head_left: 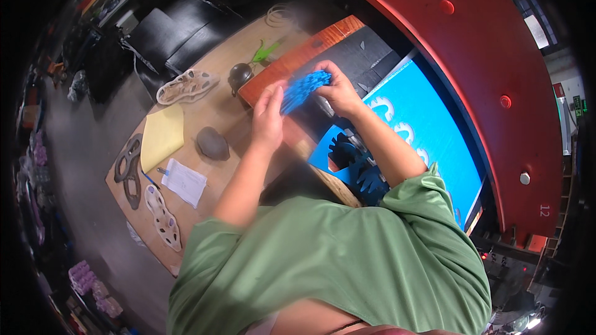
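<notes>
Between my two hands is a bundle of thin blue cut pieces (303,91) with toothed edges, slightly blurred. My left hand (268,118) pinches its left end, and my right hand (337,91) grips its right end with the fingers curled around it. The bundle is held above a dark cutting board with a reddish-brown edge (279,72). Right of my right forearm lies a blue sheet (428,118) with a row of gear-like cut-outs along its near-left side. Below my hands, more blue material (322,154) and dark blue toothed pieces (371,180) sit by the board, partly hidden by my right arm.
A red machine beam (472,43) with round buttons arches along the right. On the wooden table (233,130) at left are a yellow sheet (162,136), a white paper note (185,182), pale perforated sole shapes (186,86), a dark lump (212,143) and a round black object (240,74).
</notes>
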### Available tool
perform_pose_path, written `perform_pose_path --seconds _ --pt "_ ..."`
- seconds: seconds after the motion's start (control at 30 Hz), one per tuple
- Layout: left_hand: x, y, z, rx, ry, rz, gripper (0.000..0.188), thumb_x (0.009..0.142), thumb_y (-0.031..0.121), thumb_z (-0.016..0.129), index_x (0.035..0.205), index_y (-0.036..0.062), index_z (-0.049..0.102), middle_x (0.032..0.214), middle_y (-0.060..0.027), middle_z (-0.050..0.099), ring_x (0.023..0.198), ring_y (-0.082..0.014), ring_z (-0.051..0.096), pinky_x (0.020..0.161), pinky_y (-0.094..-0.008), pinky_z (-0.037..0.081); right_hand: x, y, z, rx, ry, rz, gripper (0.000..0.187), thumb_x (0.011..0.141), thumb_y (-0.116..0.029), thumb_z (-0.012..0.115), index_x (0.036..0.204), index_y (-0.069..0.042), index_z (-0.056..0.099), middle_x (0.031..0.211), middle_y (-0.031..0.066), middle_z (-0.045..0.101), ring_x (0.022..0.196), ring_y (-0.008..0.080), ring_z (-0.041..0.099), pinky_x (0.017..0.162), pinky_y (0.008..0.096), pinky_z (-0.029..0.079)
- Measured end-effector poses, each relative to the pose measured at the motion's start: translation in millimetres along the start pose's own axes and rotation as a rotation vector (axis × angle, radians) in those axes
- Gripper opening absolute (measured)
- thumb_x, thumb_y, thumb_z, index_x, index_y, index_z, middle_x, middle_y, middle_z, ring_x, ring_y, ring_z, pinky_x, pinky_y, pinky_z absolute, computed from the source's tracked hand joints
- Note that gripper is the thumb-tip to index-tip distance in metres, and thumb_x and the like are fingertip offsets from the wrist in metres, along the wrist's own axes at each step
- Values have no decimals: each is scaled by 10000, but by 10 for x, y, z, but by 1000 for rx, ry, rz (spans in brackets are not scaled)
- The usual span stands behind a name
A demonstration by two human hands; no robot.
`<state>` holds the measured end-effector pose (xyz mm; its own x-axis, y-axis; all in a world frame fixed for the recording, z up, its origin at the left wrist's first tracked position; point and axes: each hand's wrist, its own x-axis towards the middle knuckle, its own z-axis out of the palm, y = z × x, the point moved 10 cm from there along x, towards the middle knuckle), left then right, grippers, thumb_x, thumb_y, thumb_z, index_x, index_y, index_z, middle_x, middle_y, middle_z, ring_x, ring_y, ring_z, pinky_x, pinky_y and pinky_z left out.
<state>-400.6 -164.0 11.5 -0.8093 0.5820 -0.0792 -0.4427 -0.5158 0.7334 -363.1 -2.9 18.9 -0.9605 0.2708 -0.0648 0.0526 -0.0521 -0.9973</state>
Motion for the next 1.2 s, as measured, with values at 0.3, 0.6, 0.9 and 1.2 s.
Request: perform_pose_path --seconds 0.3,0.6,0.9,1.2 --pt "-136 145 288 358 -151 -10 307 917 43 632 1204 -49 576 1085 -80 641 975 -122 611 880 -260 490 -94 -192 68 246 -111 -131 416 796 96 653 1120 -115 498 1219 84 510 1105 199 557 943 329 479" --pt "-4 151 107 267 -48 -60 282 1022 270 503 1083 23 624 1017 -56 677 893 -139 656 794 -314 553 -114 -103 35 338 -123 -86 433 821 89 644 1152 -128 468 1228 76 523 1132 205 555 990 367 449" --pt "65 195 -9 304 23 -31 225 1020 215 494 1052 21 605 991 -98 675 867 -182 676 794 -329 564 -133 -137 46 399 -98 -72 501 767 151 575 1194 -93 475 1081 38 581 1029 147 571 921 288 456" --pt "-34 485 77 709 31 404 183 1022 140 485 1081 0 587 978 -72 672 883 -157 659 795 -299 537 -109 -190 -18 347 -33 -91 495 831 94 578 1243 -150 454 1146 51 566 1056 184 585 946 369 483"
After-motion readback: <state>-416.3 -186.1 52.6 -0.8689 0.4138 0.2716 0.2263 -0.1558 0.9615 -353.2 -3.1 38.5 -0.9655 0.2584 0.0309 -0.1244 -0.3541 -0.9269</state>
